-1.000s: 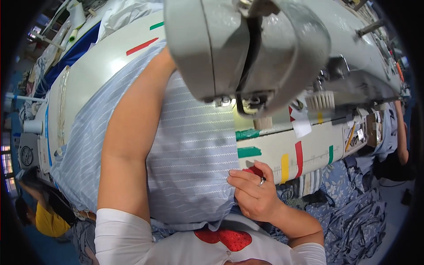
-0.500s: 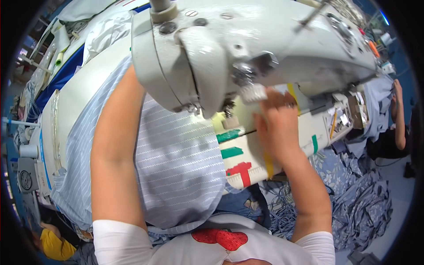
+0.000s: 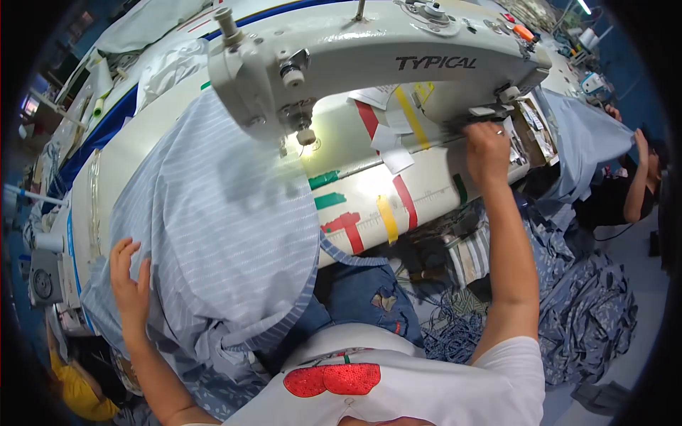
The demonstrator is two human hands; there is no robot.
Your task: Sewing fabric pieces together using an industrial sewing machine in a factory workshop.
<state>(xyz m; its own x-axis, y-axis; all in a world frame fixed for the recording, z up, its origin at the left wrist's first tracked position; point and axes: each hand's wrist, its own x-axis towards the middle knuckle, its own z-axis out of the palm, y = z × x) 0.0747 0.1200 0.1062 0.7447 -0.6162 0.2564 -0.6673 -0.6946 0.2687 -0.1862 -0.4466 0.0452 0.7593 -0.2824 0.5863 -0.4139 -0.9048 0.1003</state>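
A pale blue cloth with white stripes (image 3: 227,213) spreads over the sewing table, its right part under the lit needle area of a white sewing machine (image 3: 355,64). My left hand (image 3: 131,287) is at the cloth's left side with fingers apart, gripping nothing; whether it touches the fabric I cannot tell. At the right end of the machine bed (image 3: 433,181), my right hand (image 3: 489,153) has its fingers curled together beside a small tray of tools (image 3: 517,145). A dark, blurred shape shows by its fingertips, too smeared to name.
Red, yellow and green tape strips and paper slips (image 3: 394,157) mark the bed. Heaped blue patterned fabric (image 3: 586,326) lies on the right, with a tangle of blue strips (image 3: 455,330) below the table. A person in black (image 3: 618,199) handles light blue cloth at far right.
My left hand has come out from behind the machine head to the cloth's left side. My right hand has moved right, from near the needle to the tray. The view has shifted too.
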